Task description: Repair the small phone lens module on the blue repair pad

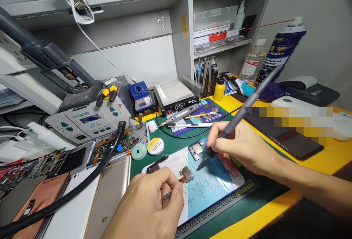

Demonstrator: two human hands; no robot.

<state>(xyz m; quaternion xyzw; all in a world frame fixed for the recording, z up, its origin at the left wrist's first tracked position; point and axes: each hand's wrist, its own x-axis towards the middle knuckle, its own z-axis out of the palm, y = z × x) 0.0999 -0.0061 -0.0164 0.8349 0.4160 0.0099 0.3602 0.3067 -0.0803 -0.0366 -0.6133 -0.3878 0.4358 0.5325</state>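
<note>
My right hand (233, 143) grips a long grey pen-shaped tool (244, 108) with a black collar. Its thin dark tip points down at a blue-and-white work sheet (214, 184), close to a small metal module with an orange flex cable (187, 175). My left hand (156, 202) is closed in a pinch near the sheet's left side. Between its fingers shows a bit of something shiny, mostly hidden; whether it joins the module I cannot tell. A small silver-and-black phone part (195, 150) lies on the sheet above the tip. Another black part (157, 165) lies behind my left hand.
A thick black hose (107, 162) crosses phones (110, 195) on the left. Behind stand a hot-air station (90, 119), a blue-topped holder (140, 96) and a heating plate (176, 94). A dark phone (286, 132) and a spray can (283, 51) are at right.
</note>
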